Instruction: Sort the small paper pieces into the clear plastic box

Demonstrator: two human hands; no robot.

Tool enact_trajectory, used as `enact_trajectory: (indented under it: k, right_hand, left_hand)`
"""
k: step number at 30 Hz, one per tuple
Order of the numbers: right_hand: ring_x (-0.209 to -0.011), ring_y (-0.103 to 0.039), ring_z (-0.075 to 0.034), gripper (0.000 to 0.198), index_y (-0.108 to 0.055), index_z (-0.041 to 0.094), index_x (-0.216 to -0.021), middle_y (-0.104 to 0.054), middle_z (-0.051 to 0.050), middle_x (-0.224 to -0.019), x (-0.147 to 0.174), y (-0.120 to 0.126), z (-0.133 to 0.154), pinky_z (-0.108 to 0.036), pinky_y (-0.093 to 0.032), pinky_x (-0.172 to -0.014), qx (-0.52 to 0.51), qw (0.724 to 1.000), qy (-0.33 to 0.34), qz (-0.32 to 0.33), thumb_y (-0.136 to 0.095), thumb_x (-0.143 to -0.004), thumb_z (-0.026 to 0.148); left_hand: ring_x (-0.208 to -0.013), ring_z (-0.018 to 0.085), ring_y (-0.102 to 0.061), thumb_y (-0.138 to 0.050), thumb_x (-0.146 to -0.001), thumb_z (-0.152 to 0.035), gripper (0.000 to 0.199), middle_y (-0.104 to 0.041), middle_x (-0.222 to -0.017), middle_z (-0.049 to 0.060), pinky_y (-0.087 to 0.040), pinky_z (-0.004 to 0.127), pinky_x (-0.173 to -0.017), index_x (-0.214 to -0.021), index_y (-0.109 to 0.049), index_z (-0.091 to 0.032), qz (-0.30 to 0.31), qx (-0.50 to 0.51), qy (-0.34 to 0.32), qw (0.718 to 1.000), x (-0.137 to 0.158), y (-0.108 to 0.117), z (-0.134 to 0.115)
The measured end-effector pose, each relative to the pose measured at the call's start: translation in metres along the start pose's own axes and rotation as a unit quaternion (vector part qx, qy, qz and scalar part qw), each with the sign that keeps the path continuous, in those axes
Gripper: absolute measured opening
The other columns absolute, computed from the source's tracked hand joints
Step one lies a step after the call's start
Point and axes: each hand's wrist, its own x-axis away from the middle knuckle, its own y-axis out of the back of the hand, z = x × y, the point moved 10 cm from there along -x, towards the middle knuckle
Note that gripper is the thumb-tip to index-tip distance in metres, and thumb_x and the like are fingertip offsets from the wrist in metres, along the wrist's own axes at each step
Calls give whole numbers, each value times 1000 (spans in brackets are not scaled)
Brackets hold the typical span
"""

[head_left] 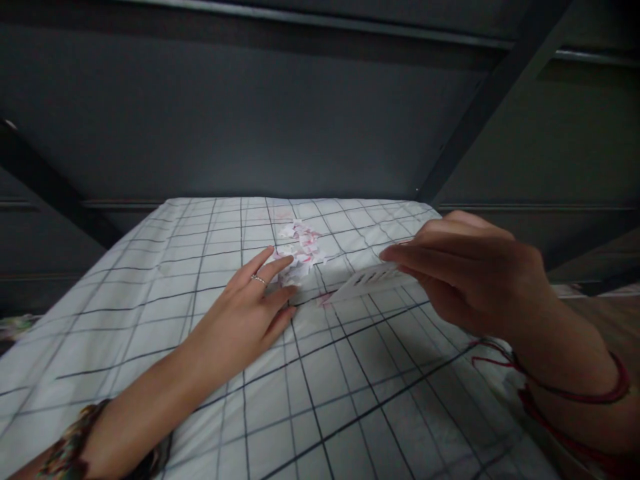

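Note:
My left hand (263, 293), with a ring on one finger, rests beside a small heap of torn paper scraps (303, 250). Its fingers are spread, and the fingertips touch the near left side of the heap. The scraps are white with pink marks. To the right, my right hand (465, 273) pinches a thin white piece of paper (367, 280) between thumb and fingers. Dark printed marks show on that paper, and its pinkish far end hangs low over the cloth, to the right of my left hand. The fingers hide its gripped end.
A white cloth with dark grid lines (340, 400) covers the surface under my hands. Behind it stands a dark grey panel (260, 120) with frame bars (495, 100). Brown floor (600, 317) shows at the right.

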Motion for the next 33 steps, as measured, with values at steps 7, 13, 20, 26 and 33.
enact_trajectory:
  k: [7,13,20,26,33]
  right_hand:
    - [-64,-48,-14,25,-58,15,-101,-60,0,-67,7,4,12,-32,-37,-57,-14,998,58,-31,-55,-81,0]
    - [-61,-46,-14,24,-58,17,-101,-58,1,-66,8,5,4,-31,-34,-54,20,999,33,-30,-54,-83,2]
    - [-57,-44,-14,22,-59,21,-91,-53,3,-59,11,-5,-19,-28,-34,-57,98,995,-9,7,-46,-81,6]
    - [-58,-47,-14,28,-64,19,-89,-55,2,-58,12,-9,-23,-26,-35,-58,99,995,-30,13,-43,-78,4]
    - [-60,-50,-14,29,-64,18,-86,-58,1,-62,16,-8,-27,-26,-35,-60,92,995,-37,-5,-44,-75,2]
  left_hand:
    - [-134,39,-36,-47,-95,-19,28,-47,-133,19,-36,55,-109,-105,-72,-10,7,43,1,999,1,-7,0]
    - [-138,36,-29,-44,-99,-23,32,-43,-139,18,-30,56,-112,-120,-66,-12,30,84,27,996,-3,-24,4]
    - [-142,38,-20,-58,-93,-23,23,-38,-146,16,-24,57,-114,-111,-71,-15,68,76,30,994,-25,-20,2]
    - [-142,41,-21,-61,-89,-19,16,-40,-147,20,-26,56,-112,-92,-73,-9,147,29,53,987,-49,-40,2]
    - [-142,36,-25,-55,-90,-12,18,-45,-144,19,-27,49,-115,-86,-71,-6,122,-9,13,992,-56,-41,-4]
